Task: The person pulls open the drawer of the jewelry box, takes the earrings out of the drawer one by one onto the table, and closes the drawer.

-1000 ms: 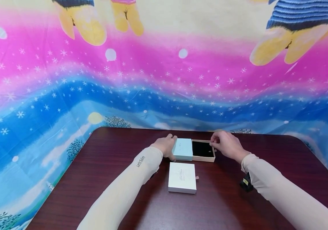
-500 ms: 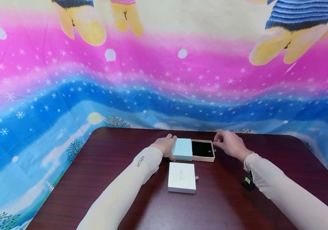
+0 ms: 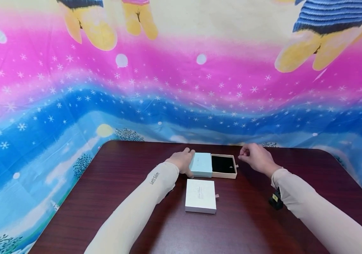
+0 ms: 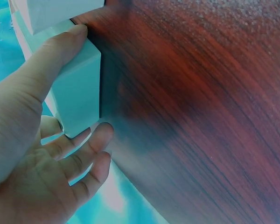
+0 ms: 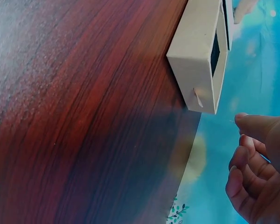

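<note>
At the back of the table lies a jewelry box with a light blue sleeve (image 3: 201, 164). Its cream drawer (image 5: 189, 74) is pulled out to the right and holds a black pad (image 3: 221, 163). A tiny star-shaped piece (image 3: 231, 167) sits near the pad's right edge. My left hand (image 3: 181, 162) grips the sleeve's left end, thumb (image 4: 60, 49) on the near side and fingertips on the far side. My right hand (image 3: 256, 159) is just right of the drawer, apart from it. Between its thumb and forefinger it pinches a tiny thin thing (image 5: 232, 122), too small to identify.
A closed white box (image 3: 200, 196) with a small pink pull tab (image 3: 217, 196) lies in front of the blue one. The dark wooden table (image 3: 130, 201) meets a colourful printed backdrop (image 3: 168, 88) at its rear edge.
My right hand has moved from above the drawer's right end a little to the right, away from the box. The left hand and both boxes have stayed in place.
</note>
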`<action>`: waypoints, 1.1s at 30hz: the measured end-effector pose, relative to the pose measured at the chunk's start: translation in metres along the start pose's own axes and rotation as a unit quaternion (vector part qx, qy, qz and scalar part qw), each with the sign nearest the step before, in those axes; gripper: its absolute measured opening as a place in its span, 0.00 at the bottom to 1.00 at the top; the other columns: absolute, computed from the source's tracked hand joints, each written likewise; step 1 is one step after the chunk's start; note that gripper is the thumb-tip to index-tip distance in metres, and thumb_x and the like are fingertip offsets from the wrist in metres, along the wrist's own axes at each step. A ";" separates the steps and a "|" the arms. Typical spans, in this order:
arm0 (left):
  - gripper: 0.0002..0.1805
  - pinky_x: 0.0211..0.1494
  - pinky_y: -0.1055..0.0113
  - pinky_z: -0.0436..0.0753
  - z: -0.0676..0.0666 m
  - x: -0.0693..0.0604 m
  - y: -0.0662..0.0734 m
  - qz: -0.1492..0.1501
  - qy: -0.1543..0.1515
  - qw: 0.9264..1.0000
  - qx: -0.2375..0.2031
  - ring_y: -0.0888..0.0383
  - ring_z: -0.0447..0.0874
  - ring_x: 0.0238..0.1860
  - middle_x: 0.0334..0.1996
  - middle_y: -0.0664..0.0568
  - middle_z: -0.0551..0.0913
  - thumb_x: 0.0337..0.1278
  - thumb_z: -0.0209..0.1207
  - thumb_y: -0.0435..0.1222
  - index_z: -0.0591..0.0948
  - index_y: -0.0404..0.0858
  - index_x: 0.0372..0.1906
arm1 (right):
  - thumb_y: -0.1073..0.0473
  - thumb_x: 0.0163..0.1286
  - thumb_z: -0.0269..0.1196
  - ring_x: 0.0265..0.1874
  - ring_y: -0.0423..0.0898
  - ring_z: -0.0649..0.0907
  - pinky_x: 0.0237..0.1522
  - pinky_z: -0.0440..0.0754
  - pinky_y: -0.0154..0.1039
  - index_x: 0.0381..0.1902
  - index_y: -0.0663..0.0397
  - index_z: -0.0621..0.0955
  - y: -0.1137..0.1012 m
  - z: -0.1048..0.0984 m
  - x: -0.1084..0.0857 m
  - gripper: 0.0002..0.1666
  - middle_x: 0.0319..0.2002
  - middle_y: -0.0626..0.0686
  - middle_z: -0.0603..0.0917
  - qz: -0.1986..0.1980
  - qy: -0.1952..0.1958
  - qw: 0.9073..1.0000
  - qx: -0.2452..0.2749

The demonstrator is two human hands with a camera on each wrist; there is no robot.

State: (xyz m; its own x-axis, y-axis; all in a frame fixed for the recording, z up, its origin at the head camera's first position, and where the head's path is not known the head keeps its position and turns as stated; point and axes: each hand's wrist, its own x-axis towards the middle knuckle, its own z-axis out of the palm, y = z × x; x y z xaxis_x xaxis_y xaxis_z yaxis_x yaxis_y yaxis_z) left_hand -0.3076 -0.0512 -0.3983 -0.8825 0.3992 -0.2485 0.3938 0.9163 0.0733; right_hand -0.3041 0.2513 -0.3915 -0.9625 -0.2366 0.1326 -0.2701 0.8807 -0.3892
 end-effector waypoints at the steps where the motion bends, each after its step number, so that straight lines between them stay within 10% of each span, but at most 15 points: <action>1: 0.58 0.66 0.57 0.77 0.000 0.000 0.000 0.001 0.001 1.000 -0.001 0.49 0.76 0.67 0.78 0.45 0.59 0.50 0.74 0.54 0.54 0.41 0.81 | 0.57 0.67 0.68 0.28 0.43 0.80 0.29 0.73 0.39 0.35 0.52 0.85 0.001 0.000 0.000 0.05 0.30 0.49 0.86 0.001 0.001 1.000 0.000; 33: 0.56 0.64 0.59 0.79 0.004 0.003 -0.002 0.007 0.015 1.000 0.018 0.53 0.77 0.64 0.74 0.47 0.65 0.49 0.73 0.57 0.58 0.42 0.79 | 0.56 0.67 0.68 0.28 0.44 0.80 0.28 0.72 0.40 0.31 0.52 0.83 0.026 0.011 -0.002 0.07 0.29 0.49 0.85 0.036 -0.011 0.999 -0.022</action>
State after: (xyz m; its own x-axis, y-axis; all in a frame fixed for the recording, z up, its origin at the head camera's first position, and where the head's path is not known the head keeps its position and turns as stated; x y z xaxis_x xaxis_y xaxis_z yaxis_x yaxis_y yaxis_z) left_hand -0.3102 -0.0523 -0.4032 -0.8837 0.4139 -0.2187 0.4154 0.9087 0.0410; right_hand -0.3092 0.2699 -0.4119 -0.9800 -0.1800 0.0848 -0.1985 0.9130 -0.3563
